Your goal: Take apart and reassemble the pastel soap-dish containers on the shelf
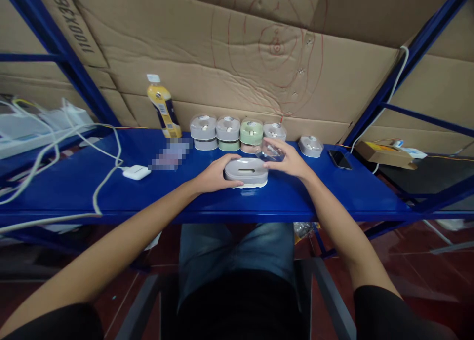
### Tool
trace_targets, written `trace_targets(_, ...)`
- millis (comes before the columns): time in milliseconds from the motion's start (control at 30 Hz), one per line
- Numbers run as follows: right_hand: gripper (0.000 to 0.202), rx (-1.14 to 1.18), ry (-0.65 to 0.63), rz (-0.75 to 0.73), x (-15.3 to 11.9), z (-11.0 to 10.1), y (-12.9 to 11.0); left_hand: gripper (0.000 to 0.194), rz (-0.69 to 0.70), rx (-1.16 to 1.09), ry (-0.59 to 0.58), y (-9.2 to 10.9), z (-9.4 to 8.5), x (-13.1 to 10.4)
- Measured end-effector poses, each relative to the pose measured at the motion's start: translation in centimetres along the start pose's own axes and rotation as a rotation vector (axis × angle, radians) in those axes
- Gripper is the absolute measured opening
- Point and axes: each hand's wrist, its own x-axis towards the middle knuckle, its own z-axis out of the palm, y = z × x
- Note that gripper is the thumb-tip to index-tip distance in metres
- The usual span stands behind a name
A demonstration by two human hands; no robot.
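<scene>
A grey oval box (246,171) with a slot in its top sits near the front edge of the blue table. My left hand (218,174) is wrapped round its left end. At its right end my right hand (289,158) grips a clear plastic lid (270,151), tilted and partly covered by the fingers. Behind them, oval boxes with clear lids stand in stacks along the back, among them a grey one (203,128) and a green one (252,132). Another grey box (310,146) stands alone to the right.
A yellow drink bottle (163,105) stands at the back left. A white plug-like case (136,172) with cables lies at left. A phone (339,159) and an open cardboard box (385,155) are at right. Blue metal posts (418,44) frame the table (207,207).
</scene>
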Motion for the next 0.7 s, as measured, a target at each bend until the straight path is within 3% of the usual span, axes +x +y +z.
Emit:
trace_targets(133, 0.093, -0.004, -0.209, -0.127, 1.1, 1.6, -1.7, 0.105, -0.003, -0.063, -0.005, -0.8, 0.5, 0.2)
trace_targets(267, 0.093, -0.024, -0.325, -0.181, 2.2, 3.7, -2.7, 0.119, 0.009, -0.122, -0.02, -1.3, 0.9, 0.2)
trace_targets(400, 0.091, -0.064, -0.341, -0.159, 2.4, 4.6, -3.0, 0.131, -0.037, -0.102, -0.031, -1.5, 1.1, 0.2)
trace_targets(700, 0.091, -0.172, -0.372, -0.083, 2.3, 5.1, -3.8, 0.13, -0.055, -0.08, -0.032, -1.1, 1.1, 0.4)
